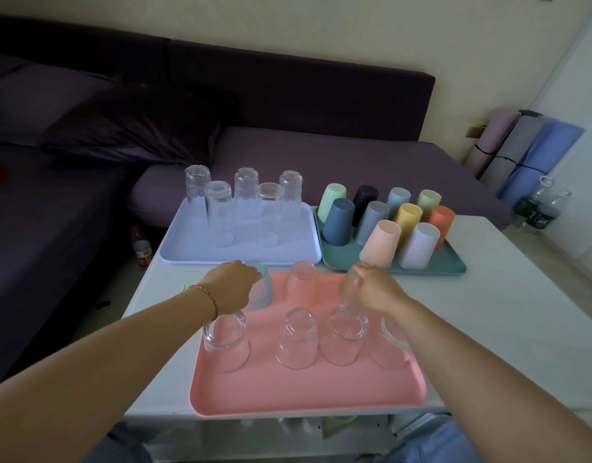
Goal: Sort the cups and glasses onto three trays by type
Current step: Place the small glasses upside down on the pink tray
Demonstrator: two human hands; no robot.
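A pink tray (308, 389) lies nearest me with several short clear glasses upside down on it. My left hand (229, 285) grips a short glass (261, 289) at the tray's far left corner. My right hand (374, 289) grips another short glass (348, 289) near the tray's far right side. A third short glass (302, 280) stands between them. Behind, a lavender tray (187, 245) carries several tall clear glasses (217, 212) upside down. A teal tray (451, 262) to the right holds several coloured plastic cups (381, 242) upside down.
All trays sit on a white table (508, 295). A dark purple sofa (287, 155) runs behind and to the left. A drinks bottle (141, 245) stands on the floor at the left. Rolled mats (528, 152) and bottles (541, 202) are at the right wall.
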